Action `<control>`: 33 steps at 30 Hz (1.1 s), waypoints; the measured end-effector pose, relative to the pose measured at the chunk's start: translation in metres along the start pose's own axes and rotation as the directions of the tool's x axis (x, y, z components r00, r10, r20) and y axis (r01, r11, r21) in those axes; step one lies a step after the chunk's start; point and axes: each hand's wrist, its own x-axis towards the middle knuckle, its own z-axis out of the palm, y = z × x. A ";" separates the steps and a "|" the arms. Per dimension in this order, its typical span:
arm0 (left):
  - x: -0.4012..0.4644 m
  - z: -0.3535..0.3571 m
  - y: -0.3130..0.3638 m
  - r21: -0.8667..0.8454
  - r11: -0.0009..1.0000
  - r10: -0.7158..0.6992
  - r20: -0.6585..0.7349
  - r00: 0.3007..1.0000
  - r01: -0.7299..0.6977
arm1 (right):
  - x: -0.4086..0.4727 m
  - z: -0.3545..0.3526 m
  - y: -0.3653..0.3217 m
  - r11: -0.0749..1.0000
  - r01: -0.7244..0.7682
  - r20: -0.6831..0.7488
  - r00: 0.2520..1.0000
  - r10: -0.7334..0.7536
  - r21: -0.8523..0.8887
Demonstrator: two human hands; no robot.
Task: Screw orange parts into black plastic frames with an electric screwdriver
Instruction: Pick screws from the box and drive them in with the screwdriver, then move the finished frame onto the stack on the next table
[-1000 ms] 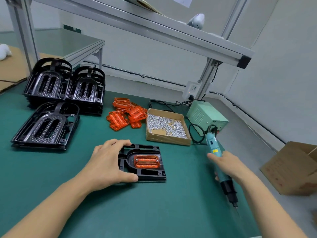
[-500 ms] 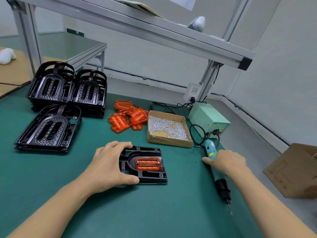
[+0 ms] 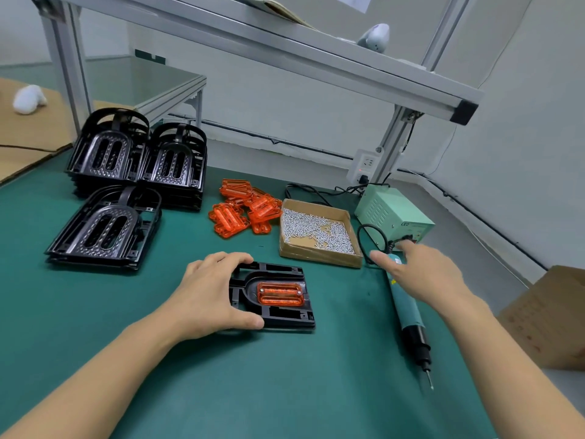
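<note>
Working across the green bench [image 3: 95, 327], I take the black plastic frame [image 3: 275, 315] in front of me as my landmark. My left hand [image 3: 210, 296] grips that frame by its left edge, fingers curled over the far rim and thumb hooked at the near corner, pinning it flat. The orange part [image 3: 279, 293] sits seated in the frame's middle recess, and I can make out what look like screw heads at its upper corners, so I judge this piece done or close to it.

Right of the frame the electric screwdriver [image 3: 408, 315] lies on the bench, bit pointing toward me. My right hand [image 3: 421, 274] hovers spread over its cord end, fingers straight, holding nothing, reaching toward the far right.

Behind the frame sits the cardboard box of screws [image 3: 319, 232]; behind and left lie the loose orange parts [image 3: 243, 207], and farther left the stacked black frames [image 3: 133, 172].

To do the next step well, I should check that every screw is flush before lifting the frame away, keep the driver's bit clear of my forearm, and take one screw at a time from the box.
</note>
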 end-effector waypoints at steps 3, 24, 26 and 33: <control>0.000 0.000 0.000 0.018 1.000 0.003 0.002 1.000 -0.003 | -0.006 -0.003 -0.031 0.924 0.366 -0.029 0.930 -0.365 0.109; -0.024 -0.007 -0.014 0.212 0.902 -0.319 -0.258 0.912 0.376 | -0.024 0.060 -0.134 0.785 0.571 0.098 0.790 -0.605 0.241; -0.032 0.003 -0.006 0.132 0.914 -0.357 -0.185 0.915 0.384 | -0.030 0.063 -0.139 0.791 0.532 0.085 0.812 -0.578 0.303; -0.032 0.010 0.008 -0.235 0.908 -0.400 -0.237 0.885 0.348 | -0.054 0.067 -0.163 0.604 0.280 0.048 0.882 -0.468 0.746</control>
